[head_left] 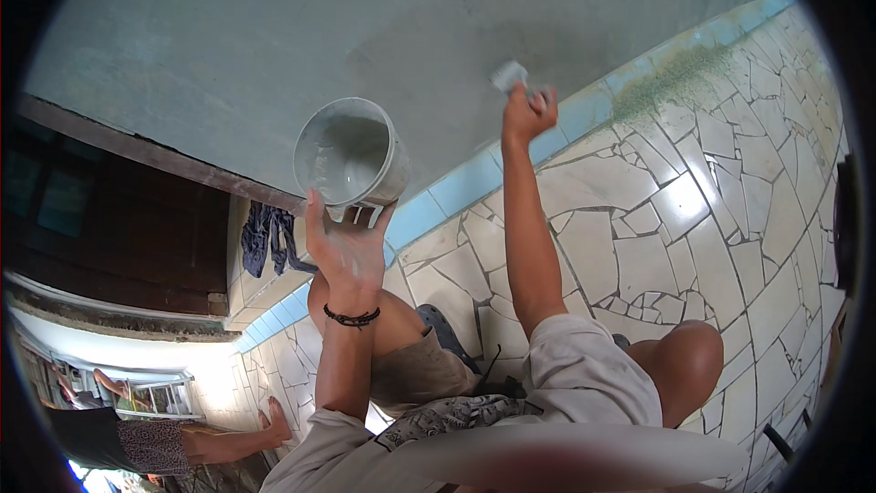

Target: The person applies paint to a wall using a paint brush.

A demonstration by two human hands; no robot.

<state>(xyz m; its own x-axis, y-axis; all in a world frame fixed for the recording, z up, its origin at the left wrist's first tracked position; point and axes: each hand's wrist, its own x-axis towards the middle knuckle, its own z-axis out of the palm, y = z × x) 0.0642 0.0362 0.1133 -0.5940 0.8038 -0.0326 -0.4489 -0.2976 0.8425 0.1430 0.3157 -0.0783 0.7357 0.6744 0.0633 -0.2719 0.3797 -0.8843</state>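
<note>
My left hand [350,256] holds up a whitish plastic bucket [391,164] from below, its palm and fingers against the base. The bucket tilts so that its mouth faces me, and a greyish film coats the inside. My right hand [527,117] is closed round the handle of a paintbrush [508,76]. Pale bristles point up and left, at or close to the grey wall [228,46]. I cannot tell whether they touch it. A darker, damp-looking patch spreads over the wall around the brush.
Blue tiles [461,184] line the wall's foot, above a floor of broken pale tiles [607,173]. Greenish grit [671,82] lies along that edge at right. Left of me, a dark cloth [265,236] hangs beside a dark doorway [119,219]. Another person [137,443] is at the lower left.
</note>
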